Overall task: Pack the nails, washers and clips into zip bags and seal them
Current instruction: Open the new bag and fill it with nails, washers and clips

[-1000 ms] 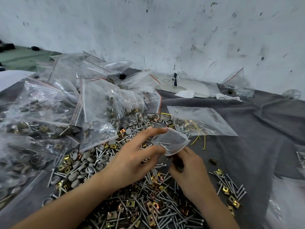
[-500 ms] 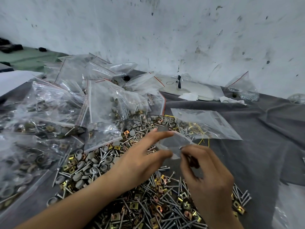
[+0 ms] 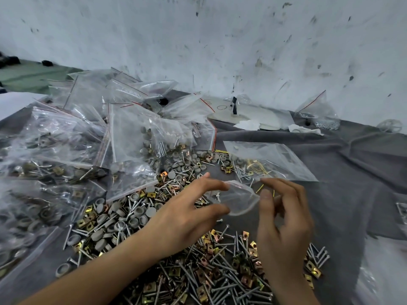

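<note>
Over the near middle of the desk (image 3: 363,164), which is draped in grey cloth, a person holds a small zip bag (image 3: 241,200) just above the loose hardware. The left hand (image 3: 187,219) pinches the bag's left end, with the index finger on the far lip and the thumb on the near lip, so the mouth bows open. The other fingers are spread and relaxed.

The right hand (image 3: 284,230) is at the bag's right corner. Its thumb lies against the plastic and its fingers are curled above it. The hand is blurred, so I cannot tell whether it really has hold of the bag.

Below both hands are scattered nails (image 3: 222,287) mixed with brass clips (image 3: 312,267). Grey washers (image 3: 134,197) are thickest to the left of the wrist.

A heap of filled bags (image 3: 72,137) covers the far left. Just beyond the right hand, a flat clear bag (image 3: 275,155) lies over some yellow wire. A scuffed white wall (image 3: 220,45) stands behind the desk.
</note>
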A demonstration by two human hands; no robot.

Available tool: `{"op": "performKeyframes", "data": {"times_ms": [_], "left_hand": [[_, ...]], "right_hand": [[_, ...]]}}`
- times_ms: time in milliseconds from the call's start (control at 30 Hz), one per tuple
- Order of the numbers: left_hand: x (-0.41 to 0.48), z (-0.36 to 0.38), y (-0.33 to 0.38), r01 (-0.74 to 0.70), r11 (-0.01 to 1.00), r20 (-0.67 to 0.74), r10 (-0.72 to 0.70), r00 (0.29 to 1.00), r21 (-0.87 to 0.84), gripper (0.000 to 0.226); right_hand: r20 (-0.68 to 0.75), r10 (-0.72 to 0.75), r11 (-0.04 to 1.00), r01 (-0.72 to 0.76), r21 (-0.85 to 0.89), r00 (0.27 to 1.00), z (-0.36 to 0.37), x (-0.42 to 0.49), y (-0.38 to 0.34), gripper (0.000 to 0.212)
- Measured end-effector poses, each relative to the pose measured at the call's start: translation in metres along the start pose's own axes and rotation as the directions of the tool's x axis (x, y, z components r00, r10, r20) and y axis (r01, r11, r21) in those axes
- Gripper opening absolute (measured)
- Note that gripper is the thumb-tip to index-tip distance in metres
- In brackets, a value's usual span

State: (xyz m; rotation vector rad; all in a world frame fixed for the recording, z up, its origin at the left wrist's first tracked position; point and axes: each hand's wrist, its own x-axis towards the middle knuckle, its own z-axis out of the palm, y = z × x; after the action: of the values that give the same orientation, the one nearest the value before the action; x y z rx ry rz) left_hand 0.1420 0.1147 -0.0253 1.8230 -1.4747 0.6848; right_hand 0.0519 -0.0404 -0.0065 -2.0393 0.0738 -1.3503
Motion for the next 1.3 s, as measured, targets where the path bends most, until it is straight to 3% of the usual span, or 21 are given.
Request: {"op": "performKeyframes", "data": {"times_ms": [100,200,300,400,667,833,900,933,1000,1067,1167,1233,1300], "left_hand": [[0.001,-0.001,0.001,0.028,0.999,-0.05,-0.027,0.998,0.033,0.014],[0.003,-0.002,0.0,0.105,0.992,-0.151,-0.094,0.984,0.069,0.015],[0.005,-0.004,-0.001,0.189,0.979,-0.207,-0.17,0.964,0.078,0.015],[0.005,-0.005,-0.001,0.224,0.971,-0.216,-0.202,0.955,0.083,0.017],[0.005,-0.005,-0.002,0.205,0.976,-0.203,-0.187,0.961,0.074,0.016],[0.006,-0.004,-0.001,0.195,0.978,-0.195,-0.178,0.964,0.074,0.019],[0.005,-0.004,-0.002,0.195,0.978,-0.2,-0.178,0.964,0.072,0.019],[0.005,-0.004,-0.002,0.196,0.978,-0.205,-0.178,0.962,0.07,0.019],[0.005,-0.004,-0.003,0.187,0.981,-0.208,-0.172,0.963,0.055,0.017],[0.004,-0.003,-0.003,0.146,0.988,-0.194,-0.136,0.972,0.039,0.014],[0.003,-0.002,-0.002,0.074,0.996,-0.139,-0.067,0.988,0.042,0.014],[0.003,-0.001,-0.001,0.056,0.998,-0.125,-0.051,0.991,0.036,0.012],[0.003,-0.001,0.001,0.054,0.998,-0.123,-0.05,0.991,0.026,0.021]], "right_hand": [[0.02,0.169,0.986,-0.169,0.012,0.985,0.003,0.001,0.009,0.014],[0.265,0.335,0.941,-0.31,-0.132,0.904,0.004,0.001,0.024,0.023],[0.609,0.345,0.935,-0.204,-0.29,0.714,0.006,-0.001,0.028,0.023],[0.766,0.298,0.945,-0.061,-0.323,0.569,0.012,-0.006,0.027,0.022],[0.836,0.223,0.971,-0.037,-0.237,0.502,0.008,-0.001,0.028,0.009],[0.864,0.145,0.979,0.056,-0.196,0.483,0.006,-0.001,0.025,0.005],[0.861,0.106,0.994,-0.037,-0.1,0.497,0.004,0.002,0.018,0.009],[0.866,0.104,0.986,-0.168,-0.023,0.489,0.002,0.004,0.013,0.015],[0.892,0.076,0.871,-0.466,0.158,0.445,-0.004,0.01,0.002,0.02],[0.873,0.036,0.761,-0.58,0.291,0.486,-0.01,0.012,-0.006,0.021],[0.724,0.073,0.754,-0.513,0.41,0.686,-0.01,0.011,-0.013,0.011],[0.529,0.062,0.888,-0.289,0.358,0.846,-0.009,0.009,-0.013,0.006],[0.355,-0.049,0.992,0.004,0.126,0.934,-0.005,0.007,-0.01,0.009]]}}
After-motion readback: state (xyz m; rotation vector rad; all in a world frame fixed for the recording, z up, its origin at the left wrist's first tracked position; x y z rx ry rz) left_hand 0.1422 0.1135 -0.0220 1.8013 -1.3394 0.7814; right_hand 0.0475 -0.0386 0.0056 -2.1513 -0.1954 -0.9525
